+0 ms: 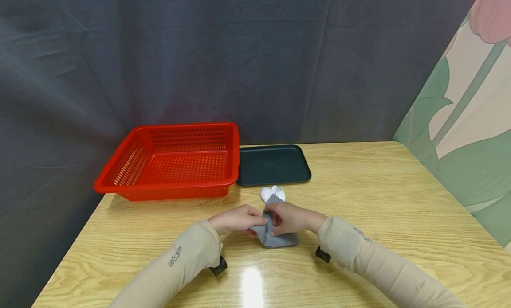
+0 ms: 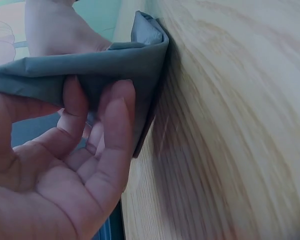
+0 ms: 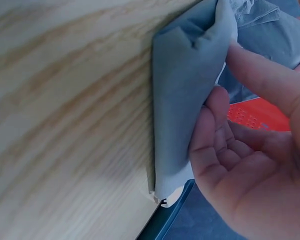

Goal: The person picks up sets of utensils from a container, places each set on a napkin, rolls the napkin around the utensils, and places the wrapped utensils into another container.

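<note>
A grey cloth napkin (image 1: 281, 240) lies folded around a white spoon (image 1: 265, 193) and a white fork (image 1: 279, 192), whose heads stick out at its far end. My left hand (image 1: 238, 218) pinches a raised flap at the napkin's left side between thumb and fingers. On top of the bundle, my right hand (image 1: 294, 217) grips the cloth with bent fingers and thumb. The right wrist view shows the folded napkin (image 3: 177, 105) standing along those fingers, with a bit of white cutlery (image 3: 174, 196) at its end. The handles are hidden inside the cloth.
A red plastic basket (image 1: 175, 189) stands at the back left of the wooden table (image 1: 379, 188). Right beside it, a dark tray (image 1: 273, 165) lies just beyond the cutlery heads. A dark curtain (image 1: 239, 64) hangs behind the table, and a flowered cloth (image 1: 475, 135) borders the right side.
</note>
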Motion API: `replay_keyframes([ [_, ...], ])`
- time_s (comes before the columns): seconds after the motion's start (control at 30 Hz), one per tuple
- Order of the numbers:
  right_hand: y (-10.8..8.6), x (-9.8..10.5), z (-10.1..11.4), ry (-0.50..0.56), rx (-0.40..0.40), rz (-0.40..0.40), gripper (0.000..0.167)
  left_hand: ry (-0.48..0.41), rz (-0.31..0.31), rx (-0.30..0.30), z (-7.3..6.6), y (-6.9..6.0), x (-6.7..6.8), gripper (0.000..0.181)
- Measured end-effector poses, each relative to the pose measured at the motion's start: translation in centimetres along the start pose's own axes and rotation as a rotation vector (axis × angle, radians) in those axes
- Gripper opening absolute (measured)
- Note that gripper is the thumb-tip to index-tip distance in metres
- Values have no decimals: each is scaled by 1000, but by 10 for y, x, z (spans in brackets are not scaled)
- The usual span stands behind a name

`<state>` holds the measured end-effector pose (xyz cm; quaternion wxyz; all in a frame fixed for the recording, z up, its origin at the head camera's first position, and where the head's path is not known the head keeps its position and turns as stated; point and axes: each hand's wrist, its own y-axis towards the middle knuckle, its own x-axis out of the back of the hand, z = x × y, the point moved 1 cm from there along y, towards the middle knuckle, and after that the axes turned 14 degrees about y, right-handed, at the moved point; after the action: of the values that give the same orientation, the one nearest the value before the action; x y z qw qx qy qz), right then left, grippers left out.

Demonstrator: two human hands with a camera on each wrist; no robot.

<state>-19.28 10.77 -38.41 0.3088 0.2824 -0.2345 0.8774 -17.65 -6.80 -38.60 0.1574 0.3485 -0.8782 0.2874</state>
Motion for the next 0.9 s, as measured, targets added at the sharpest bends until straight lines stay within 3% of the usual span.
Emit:
replay_keyframes([
  [0.27, -2, -1, 1, 103, 42, -32, 40, 1, -30, 24, -4, 6, -5, 25],
  [0.63, -1, -1, 2, 85, 48, -53, 42, -35, -92, 35, -9, 13, -17, 25],
  [0.9, -4, -1, -3, 73, 94, -66, 40, -57, -100, 43, -11, 17, -22, 23],
])
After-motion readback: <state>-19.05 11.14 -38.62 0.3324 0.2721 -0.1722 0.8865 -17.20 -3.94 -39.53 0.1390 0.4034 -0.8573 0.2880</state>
